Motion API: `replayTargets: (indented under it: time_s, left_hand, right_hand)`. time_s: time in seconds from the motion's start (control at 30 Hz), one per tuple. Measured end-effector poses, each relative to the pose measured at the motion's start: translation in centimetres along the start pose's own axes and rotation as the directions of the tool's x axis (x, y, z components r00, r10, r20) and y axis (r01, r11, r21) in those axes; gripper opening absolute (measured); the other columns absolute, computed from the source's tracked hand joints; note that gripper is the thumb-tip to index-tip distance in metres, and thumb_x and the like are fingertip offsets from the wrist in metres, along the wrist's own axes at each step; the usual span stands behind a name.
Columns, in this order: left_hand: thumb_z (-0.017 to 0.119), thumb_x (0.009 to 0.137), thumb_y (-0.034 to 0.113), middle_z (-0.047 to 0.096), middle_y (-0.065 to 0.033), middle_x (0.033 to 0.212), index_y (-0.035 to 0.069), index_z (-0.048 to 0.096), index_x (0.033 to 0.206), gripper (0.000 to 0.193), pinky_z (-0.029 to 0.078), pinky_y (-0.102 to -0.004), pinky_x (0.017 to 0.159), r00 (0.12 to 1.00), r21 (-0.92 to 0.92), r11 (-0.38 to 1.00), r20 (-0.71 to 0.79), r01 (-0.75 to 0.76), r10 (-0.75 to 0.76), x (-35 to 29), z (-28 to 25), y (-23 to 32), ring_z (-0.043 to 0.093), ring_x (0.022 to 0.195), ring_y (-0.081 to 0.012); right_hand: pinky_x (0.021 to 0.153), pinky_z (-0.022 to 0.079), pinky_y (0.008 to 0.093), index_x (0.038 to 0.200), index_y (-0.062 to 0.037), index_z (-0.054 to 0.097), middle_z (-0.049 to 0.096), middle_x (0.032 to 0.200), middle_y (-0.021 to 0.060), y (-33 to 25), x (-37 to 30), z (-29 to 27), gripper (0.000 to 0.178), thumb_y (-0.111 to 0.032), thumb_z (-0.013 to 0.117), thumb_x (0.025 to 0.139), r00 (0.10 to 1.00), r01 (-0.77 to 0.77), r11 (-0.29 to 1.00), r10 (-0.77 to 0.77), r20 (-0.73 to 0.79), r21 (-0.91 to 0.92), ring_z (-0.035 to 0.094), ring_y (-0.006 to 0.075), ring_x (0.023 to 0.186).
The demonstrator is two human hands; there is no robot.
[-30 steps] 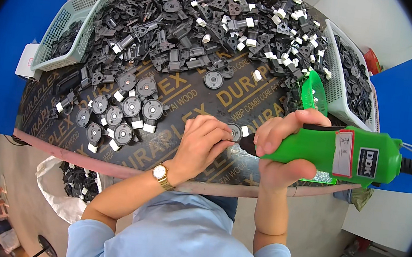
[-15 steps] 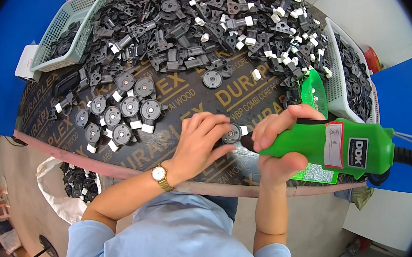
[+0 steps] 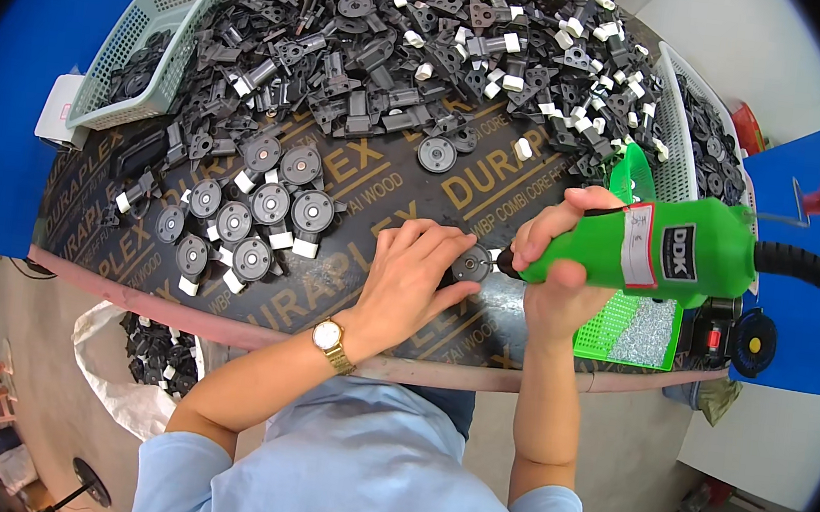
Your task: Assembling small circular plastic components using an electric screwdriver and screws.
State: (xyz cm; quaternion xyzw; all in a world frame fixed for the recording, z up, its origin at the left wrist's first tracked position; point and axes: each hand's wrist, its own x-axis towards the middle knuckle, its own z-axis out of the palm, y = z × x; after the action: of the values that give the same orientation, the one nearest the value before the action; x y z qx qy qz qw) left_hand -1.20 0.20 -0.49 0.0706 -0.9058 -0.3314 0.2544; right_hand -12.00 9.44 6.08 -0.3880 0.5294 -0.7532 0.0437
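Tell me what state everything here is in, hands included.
Left hand: thumb and fingers at the rim of a round dark part.
Round dark part: lying on the table.
Right hand: wrapped around the green power tool.
Green power tool: held, tip close to the part; running or not, can't tell.
Green tray: partly filled, small silvery pieces.
Left basket: partly filled.
White bag: open, dark parts inside.
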Motion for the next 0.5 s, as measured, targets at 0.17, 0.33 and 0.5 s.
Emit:
replayTargets:
  time_s: [0.17, 0.33, 0.5]
  left_hand:
    - [0.074, 0.07, 0.023, 0.058, -0.0052, 0.106, 0.006, 0.057, 0.11, 0.047, 0.037, -0.0358, 0.08, 1.0, -0.017, 1.0, 0.014, -0.008, 0.009, 0.1, -0.1, 0.0, 0.052, 0.099, -0.0239]
    - [0.075, 0.069, 0.021, 0.056, -0.0062, 0.097, 0.005, 0.056, 0.105, 0.044, 0.038, -0.0359, 0.076, 1.0, -0.032, 0.999, 0.011, -0.005, 0.005, 0.0, 0.1, 0.5, 0.052, 0.094, -0.0248]
    - [0.075, 0.069, 0.021, 0.051, -0.0087, 0.089, 0.005, 0.052, 0.096, 0.04, 0.038, -0.0372, 0.072, 0.996, -0.059, 0.997, 0.077, 0.053, -0.048, 0.1, 0.3, 1.0, 0.05, 0.087, -0.0277]
  right_hand:
    - [0.044, 0.039, 0.0249, 0.104, 0.0004, 0.046, 0.049, 0.059, 0.0054, 0.6, 0.2, -0.1, 0.057, -0.041, 0.073, 0.076, 0.999, -0.016, 1.0, 0.014, -0.052, -0.026, 0.046, 0.0129, 0.046]
    - [0.045, 0.04, 0.0247, 0.103, 0.0008, 0.046, 0.049, 0.06, 0.0056, -0.1, 0.2, 0.6, 0.048, -0.033, 0.072, 0.08, 0.989, -0.084, 0.996, 0.079, -0.128, -0.034, 0.047, 0.0131, 0.048]
    - [0.046, 0.041, 0.0251, 0.107, 0.0011, 0.046, 0.05, 0.063, 0.0055, 0.2, -0.1, 0.4, 0.053, -0.034, 0.073, 0.078, 0.994, -0.004, 0.994, -0.007, -0.105, -0.112, 0.048, 0.0135, 0.05]
